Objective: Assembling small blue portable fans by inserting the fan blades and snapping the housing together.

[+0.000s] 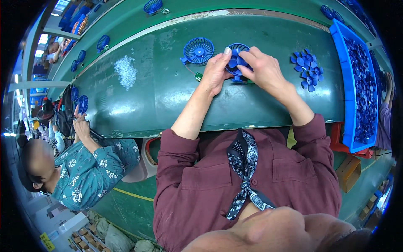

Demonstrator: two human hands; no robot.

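Over the green worktop [168, 96], my left hand [215, 73] grips a round blue fan housing [238, 45] by its left side, thumb up along the rim. My right hand [266, 70] pinches a blue fan blade [233, 64] inside that housing; whether the blade is seated cannot be told, as my fingers cover part of it. Just left of my hands, a second blue fan housing [198, 50] lies on the worktop, and a small green circuit board [198, 76] sits below it on a wire. Several loose blue fan blades [308, 67] are grouped to my right.
A blue tray [348, 90] full of fan blades stands at the right edge. Small transparent pieces [126, 72] lie heaped left of centre. Beyond a pale rail, more fan housings [153, 6] rest on a green strip. At left, a co-worker's hand [82, 127] is near another housing [83, 104].
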